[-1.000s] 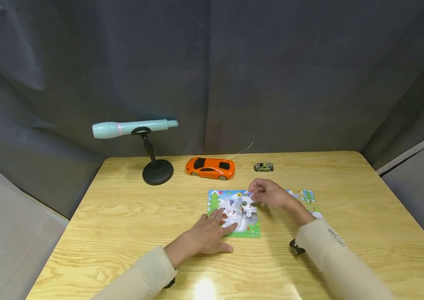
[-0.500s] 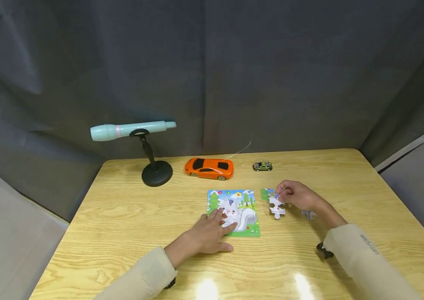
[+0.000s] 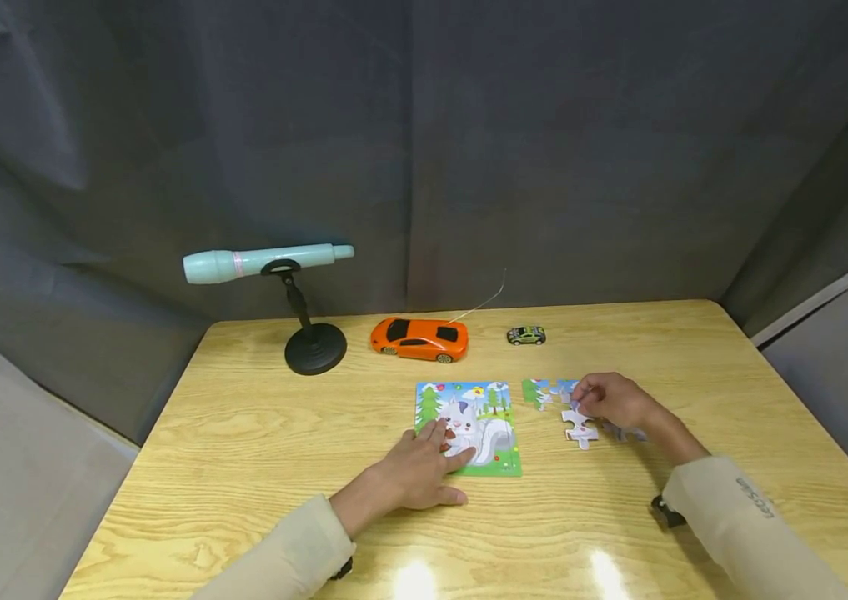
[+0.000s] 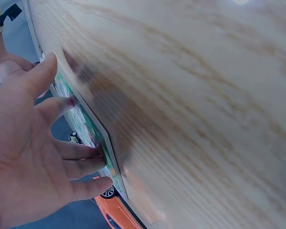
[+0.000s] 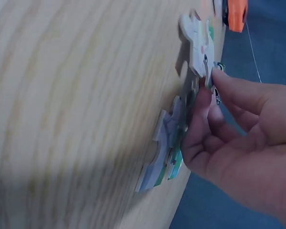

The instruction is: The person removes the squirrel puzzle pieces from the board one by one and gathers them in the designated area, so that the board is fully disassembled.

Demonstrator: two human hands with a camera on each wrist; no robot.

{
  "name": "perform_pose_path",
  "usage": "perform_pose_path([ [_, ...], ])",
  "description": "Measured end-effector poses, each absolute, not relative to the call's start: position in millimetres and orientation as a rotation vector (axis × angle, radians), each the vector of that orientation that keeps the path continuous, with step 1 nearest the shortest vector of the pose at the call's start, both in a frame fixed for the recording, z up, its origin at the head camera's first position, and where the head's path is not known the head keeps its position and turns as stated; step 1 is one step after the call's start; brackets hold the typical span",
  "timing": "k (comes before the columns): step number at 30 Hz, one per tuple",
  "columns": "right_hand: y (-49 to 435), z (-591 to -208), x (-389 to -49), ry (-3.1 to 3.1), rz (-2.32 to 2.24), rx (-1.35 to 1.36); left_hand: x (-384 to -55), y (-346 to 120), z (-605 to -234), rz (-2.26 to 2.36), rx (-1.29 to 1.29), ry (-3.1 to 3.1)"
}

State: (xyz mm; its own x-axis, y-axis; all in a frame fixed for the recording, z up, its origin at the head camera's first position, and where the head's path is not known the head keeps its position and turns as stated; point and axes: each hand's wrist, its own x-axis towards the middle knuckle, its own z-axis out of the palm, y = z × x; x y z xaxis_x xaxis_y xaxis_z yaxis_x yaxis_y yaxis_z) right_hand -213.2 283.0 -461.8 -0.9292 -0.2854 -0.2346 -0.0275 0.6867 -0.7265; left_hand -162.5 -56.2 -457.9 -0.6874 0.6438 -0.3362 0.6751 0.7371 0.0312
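Observation:
My left hand point(image 3: 424, 471) lies with its fingers spread over the lower left of a square picture card point(image 3: 499, 458) that shows a white squirrel and trees. In the left wrist view its straight fingers touch the card's edge. To the right of the card, my right hand point(image 3: 616, 403) pinches a white jigsaw puzzle piece point(image 3: 579, 429) between thumb and fingers. The right wrist view has this piece point(image 5: 200, 47) a little above the wood. Other puzzle pieces point(image 3: 539, 393) lie around the right hand, and some are partly hidden beneath it.
An orange toy car point(image 3: 420, 339) with a thin antenna stands behind the card. Right of it is a small green toy car point(image 3: 526, 336). At the back left, a light blue microphone point(image 3: 266, 262) rests on a black stand point(image 3: 315, 348). Dark curtains hang behind the table point(image 3: 243, 467).
My right hand has carried the puzzle piece off the card and to the right, over beside the other pieces. The left hand has kept its place on the card.

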Motion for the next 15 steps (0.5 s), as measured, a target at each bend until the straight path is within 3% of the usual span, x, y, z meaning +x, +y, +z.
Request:
perform_pose_path([
  [15, 282.3, -468.5, -209.9, 2.741, -0.944, -0.170, -161.9, -58.2, -457.2, -0.137, 1.044, 2.635],
])
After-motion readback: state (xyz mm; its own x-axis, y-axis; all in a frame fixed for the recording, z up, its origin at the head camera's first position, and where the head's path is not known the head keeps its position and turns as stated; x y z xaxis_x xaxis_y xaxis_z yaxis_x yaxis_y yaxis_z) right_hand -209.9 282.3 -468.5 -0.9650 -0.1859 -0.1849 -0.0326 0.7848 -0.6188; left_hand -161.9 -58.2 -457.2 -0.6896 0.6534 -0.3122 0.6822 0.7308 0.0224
